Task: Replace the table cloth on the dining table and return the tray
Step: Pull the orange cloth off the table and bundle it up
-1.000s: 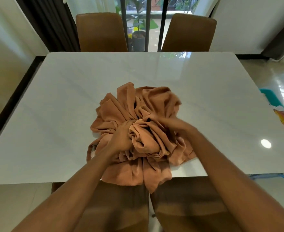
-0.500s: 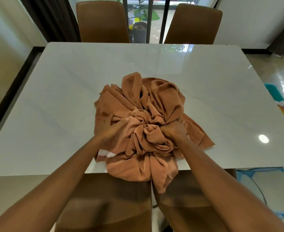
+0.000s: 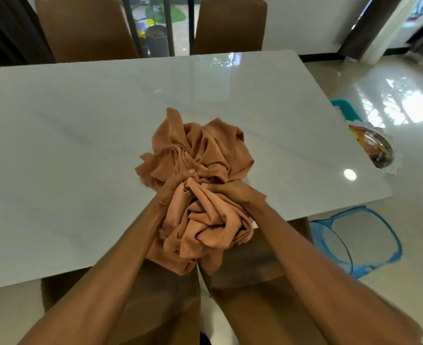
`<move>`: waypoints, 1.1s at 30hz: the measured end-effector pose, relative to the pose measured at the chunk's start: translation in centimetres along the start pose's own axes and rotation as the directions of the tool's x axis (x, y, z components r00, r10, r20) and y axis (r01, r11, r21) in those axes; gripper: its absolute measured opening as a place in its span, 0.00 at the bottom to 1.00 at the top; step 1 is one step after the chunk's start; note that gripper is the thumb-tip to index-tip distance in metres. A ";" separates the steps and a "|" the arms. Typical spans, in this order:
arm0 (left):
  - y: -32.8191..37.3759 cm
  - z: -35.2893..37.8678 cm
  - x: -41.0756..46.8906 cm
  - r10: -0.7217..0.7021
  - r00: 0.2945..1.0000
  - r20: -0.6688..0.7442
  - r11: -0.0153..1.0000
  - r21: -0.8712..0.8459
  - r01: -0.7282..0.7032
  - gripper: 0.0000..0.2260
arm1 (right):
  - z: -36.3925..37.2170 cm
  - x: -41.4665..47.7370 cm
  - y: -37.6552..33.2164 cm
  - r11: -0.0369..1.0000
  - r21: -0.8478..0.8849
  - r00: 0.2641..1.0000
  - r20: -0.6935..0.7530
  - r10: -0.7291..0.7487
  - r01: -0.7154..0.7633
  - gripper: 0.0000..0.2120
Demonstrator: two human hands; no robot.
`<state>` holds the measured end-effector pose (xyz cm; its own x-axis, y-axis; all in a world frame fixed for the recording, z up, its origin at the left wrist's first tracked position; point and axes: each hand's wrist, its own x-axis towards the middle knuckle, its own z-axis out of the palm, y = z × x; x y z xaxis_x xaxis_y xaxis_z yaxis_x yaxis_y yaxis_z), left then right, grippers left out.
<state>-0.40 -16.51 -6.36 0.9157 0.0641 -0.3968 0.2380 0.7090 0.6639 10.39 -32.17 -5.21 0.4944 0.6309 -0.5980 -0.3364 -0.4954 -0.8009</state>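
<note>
Cloth removal, apparently: left hand and right hand, both curled into folds, clutch the bunched table cloth between them on the dining table; lifting it clear next demands 2 firm grips.

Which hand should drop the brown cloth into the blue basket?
Probably the right hand. It grips the cloth on the side nearest the blue basket, which stands at the person's right; the left hand grips the far side.
</note>
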 end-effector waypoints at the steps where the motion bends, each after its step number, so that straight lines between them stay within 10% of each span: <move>1: -0.2 1.6 0.0 0.016 0.999 -0.037 1.000 0.012 -0.016 0.08 | -0.6 -0.9 0.6 0.995 0.095 1.000 -0.002 -0.012 0.012 0.22; 10: -5.2 18.8 4.1 0.180 0.983 -0.044 0.759 0.642 -0.110 0.06 | -11.8 -10.0 6.4 0.851 0.437 0.908 -0.406 -0.103 0.291 0.36; 15: -12.4 32.0 6.7 0.298 0.948 0.108 0.519 0.815 -0.256 0.06 | -24.5 -18.5 10.5 0.923 0.179 0.813 -0.549 -0.194 0.341 0.18; 20: -22.2 41.3 10.5 0.222 0.969 0.105 0.526 0.824 -0.210 0.37 | -37.9 -27.3 14.6 0.920 0.015 0.729 -0.614 -0.301 0.392 0.40; 27: -33.3 48.4 15.3 0.053 0.970 -0.237 0.839 0.538 0.086 0.22 | -50.5 -35.7 20.7 0.957 0.003 0.656 -0.729 -0.196 0.290 0.39; 33: -40.3 43.2 22.5 -0.097 0.855 -0.510 0.756 0.521 0.396 0.10 | -55.3 -32.3 25.3 0.979 0.040 0.676 -0.729 -0.108 0.200 0.43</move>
<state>24.60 -73.94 -14.63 0.5946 0.3444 -0.7265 0.7115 0.1954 0.6750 30.20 -98.11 -4.30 0.9547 0.0450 -0.2940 -0.2629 -0.3350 -0.9048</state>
